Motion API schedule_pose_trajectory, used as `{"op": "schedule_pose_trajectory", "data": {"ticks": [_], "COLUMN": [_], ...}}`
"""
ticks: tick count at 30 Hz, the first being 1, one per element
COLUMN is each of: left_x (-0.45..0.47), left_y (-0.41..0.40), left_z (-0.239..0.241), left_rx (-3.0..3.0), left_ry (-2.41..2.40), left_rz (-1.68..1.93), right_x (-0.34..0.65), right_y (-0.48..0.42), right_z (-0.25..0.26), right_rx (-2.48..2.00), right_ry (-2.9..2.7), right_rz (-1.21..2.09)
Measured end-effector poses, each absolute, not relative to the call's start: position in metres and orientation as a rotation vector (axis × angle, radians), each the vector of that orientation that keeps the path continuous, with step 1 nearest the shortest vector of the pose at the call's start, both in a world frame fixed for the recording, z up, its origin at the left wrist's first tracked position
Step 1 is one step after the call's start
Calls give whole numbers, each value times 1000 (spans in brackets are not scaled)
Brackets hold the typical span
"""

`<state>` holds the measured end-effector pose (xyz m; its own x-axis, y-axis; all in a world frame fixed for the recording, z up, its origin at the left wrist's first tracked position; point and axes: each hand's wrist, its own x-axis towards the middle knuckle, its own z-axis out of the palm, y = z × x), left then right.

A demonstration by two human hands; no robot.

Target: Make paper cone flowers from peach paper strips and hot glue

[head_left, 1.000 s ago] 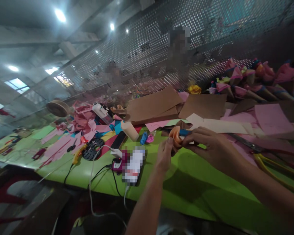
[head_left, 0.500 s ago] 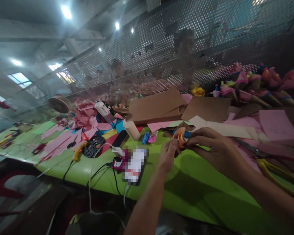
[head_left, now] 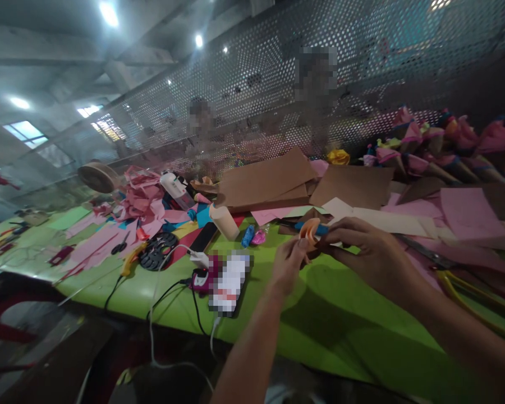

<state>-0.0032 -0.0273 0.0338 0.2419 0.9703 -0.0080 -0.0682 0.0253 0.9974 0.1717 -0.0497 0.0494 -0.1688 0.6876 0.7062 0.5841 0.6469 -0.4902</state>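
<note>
A peach-orange curl of paper, shaped like a flower (head_left: 308,231), is between my two hands above the green table (head_left: 320,342). My left hand (head_left: 290,259) pinches it from the lower left, thumb on the near side. From the right, my right hand (head_left: 368,244) has its bent fingers closed at the flower's edge; its fingertips are partly hidden. Just behind the flower a blue object (head_left: 323,229) shows, too covered to name. Large scissors with yellow handles (head_left: 458,294) lie beyond my right forearm.
A phone with a blurred screen (head_left: 230,283) and a purple power strip (head_left: 202,280) with cables lie left of my hands. Cardboard sheets (head_left: 265,179), pink paper (head_left: 467,216) and a hot glue gun (head_left: 133,259) are around. Wrapped paper flowers (head_left: 429,143) pile at right.
The paper curl has turned slightly between my fingers and its folds look more upright. Both hands stay nearly in place; the whole view has shifted a little.
</note>
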Motion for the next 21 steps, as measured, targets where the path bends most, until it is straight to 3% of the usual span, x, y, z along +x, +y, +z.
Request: {"op": "schedule_pose_trajectory", "data": {"ticks": [8, 21], "left_x": [-2, -6], "left_y": [-28, -25], "left_z": [40, 30], "left_rx": [1263, 1158], "left_ry": [965, 1041], "left_rz": [1011, 925], "right_x": [173, 177], "right_y": [-52, -51], "right_z": [59, 59], "right_rx": [-909, -890], "right_ry": [-2011, -2064], "right_rz": [-106, -118]}}
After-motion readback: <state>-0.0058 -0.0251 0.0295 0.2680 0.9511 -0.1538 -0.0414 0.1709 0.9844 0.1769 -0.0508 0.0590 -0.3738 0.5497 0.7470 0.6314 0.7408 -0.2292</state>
